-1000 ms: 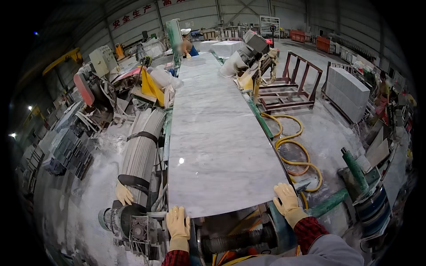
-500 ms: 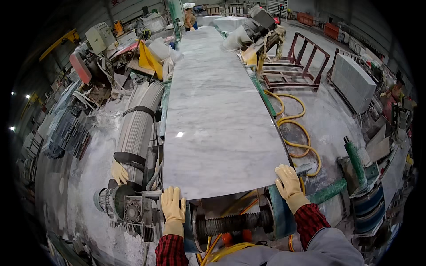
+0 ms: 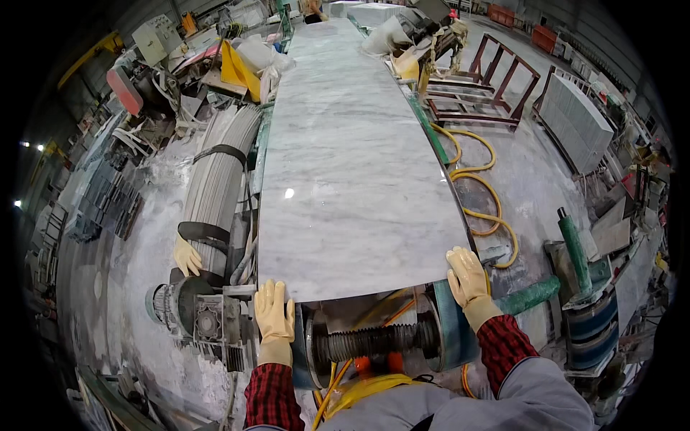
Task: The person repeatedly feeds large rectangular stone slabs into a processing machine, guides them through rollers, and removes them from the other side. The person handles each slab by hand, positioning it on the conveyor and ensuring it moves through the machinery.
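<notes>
A long white marble slab (image 3: 352, 179) with grey veins lies flat on a conveyor and stretches away from me. My left hand (image 3: 274, 316), in a cream rubber glove, rests at the slab's near left corner with its fingers stretched forward. At the near right corner, my right hand (image 3: 468, 281) wears a matching glove, its fingers laid out along the edge. Neither hand wraps round anything. Just below the slab's near edge, between my hands, runs a dark ribbed roller (image 3: 374, 342) with blue end plates.
A motor (image 3: 172, 309) sits left of the conveyor, with a loose cream glove (image 3: 187, 256) above it beside strapped grey strips (image 3: 218, 176). Yellow hose (image 3: 494, 205) coils right of the slab. A dark red metal frame (image 3: 489, 86) stands farther off. Someone (image 3: 313, 11) stands at the far end.
The whole view has tilted down, so slab and surroundings sit higher in the picture. The far person's head has left the frame. Both my hands stay at the slab's near corners.
</notes>
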A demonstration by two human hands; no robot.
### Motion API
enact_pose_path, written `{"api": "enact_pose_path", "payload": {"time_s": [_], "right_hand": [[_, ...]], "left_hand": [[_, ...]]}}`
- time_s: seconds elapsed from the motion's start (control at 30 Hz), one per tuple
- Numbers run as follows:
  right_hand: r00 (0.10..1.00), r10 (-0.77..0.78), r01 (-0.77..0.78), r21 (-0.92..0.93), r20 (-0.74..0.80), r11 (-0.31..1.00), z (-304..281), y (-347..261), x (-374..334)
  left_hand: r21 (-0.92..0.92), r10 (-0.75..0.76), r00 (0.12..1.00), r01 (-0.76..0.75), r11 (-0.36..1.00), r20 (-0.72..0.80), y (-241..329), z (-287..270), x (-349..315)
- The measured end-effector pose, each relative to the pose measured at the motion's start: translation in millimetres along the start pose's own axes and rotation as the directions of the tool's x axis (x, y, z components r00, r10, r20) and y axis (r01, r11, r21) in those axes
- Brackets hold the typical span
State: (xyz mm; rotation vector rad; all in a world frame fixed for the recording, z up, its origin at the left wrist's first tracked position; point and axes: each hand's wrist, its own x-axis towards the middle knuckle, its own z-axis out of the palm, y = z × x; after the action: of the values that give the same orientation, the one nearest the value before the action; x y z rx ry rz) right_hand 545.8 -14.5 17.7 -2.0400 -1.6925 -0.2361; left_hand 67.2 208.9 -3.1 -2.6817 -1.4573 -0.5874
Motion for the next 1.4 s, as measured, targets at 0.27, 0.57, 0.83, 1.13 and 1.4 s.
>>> {"api": "enact_pose_path", "payload": {"time_s": [0.27, 0.57, 0.83, 1.13, 1.4], "right_hand": [[1.0, 0.006, -0.006, 0.003, 0.009, 1.0, 1.8, -0.7, -4.9], [0.999, -0.042, 0.041, -0.019, -0.032, 0.999, 3.1, 7.8, -11.8], [0.998, 0.018, -0.015, -0.046, 0.054, 0.999, 8.6, 5.8, -8.0], [0.993, 0.039, -0.03, -0.079, 0.111, 0.996, 33.9, 43.8, -47.6], [0.985, -0.174, 0.173, 0.065, -0.001, 0.983, 1.4, -6.5, -9.5]], "left_hand": [[-0.007, -0.027, 0.999, 0.027, 1.0, 0.034, -2.0, -1.8, -2.0], [-0.069, 0.037, 0.999, -0.039, 0.997, -0.033, 9.0, -11.9, 3.0], [-0.072, -0.005, 0.999, 0.002, 0.997, -0.035, 2.7, -9.2, -8.2], [-0.107, -0.03, 0.991, 0.016, 0.994, -0.127, 13.3, -14.7, -11.5], [-0.182, -0.059, 0.982, 0.026, 0.983, -0.178, 12.8, -14.8, -15.6]]}}
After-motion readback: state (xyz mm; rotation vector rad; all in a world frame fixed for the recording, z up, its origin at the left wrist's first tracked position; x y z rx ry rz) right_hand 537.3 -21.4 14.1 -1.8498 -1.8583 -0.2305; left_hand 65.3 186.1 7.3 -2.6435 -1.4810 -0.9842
